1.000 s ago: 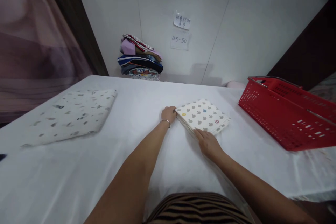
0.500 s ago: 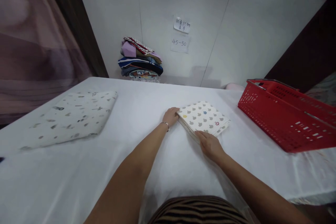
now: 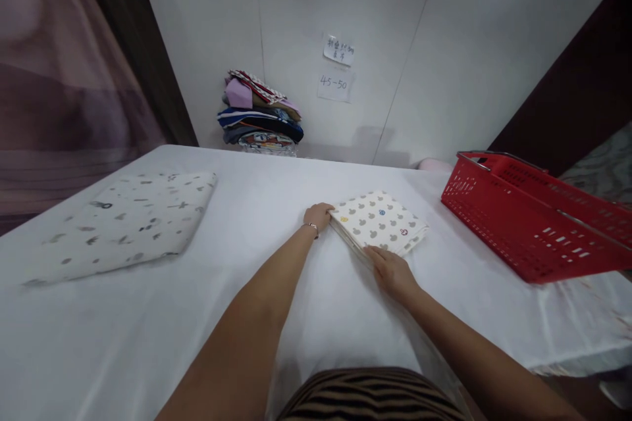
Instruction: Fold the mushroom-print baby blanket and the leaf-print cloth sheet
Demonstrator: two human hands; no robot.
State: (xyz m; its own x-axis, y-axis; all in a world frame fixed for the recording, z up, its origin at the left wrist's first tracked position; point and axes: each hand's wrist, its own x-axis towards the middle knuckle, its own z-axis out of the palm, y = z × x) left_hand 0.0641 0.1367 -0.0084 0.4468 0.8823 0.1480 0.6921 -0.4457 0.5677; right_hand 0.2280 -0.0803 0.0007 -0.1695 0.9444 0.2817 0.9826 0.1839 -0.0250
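Observation:
A small folded cloth [image 3: 379, 223], white with grey mouse-shaped spots, lies on the white table [image 3: 276, 197] ahead of me. My left hand [image 3: 316, 216] touches its left corner with curled fingers. My right hand [image 3: 391, 270] grips its near corner, fingers tucked at the edge. A thin bracelet circles my left wrist.
A larger folded patterned cloth [image 3: 123, 223] lies at the left. A red plastic basket [image 3: 533, 217] stands at the right, near the table's edge. A stack of folded clothes [image 3: 259, 115] sits against the back wall under two paper notes [image 3: 336, 69].
Both hands stay on the cloth's corners, with almost no movement. The view has shifted slightly.

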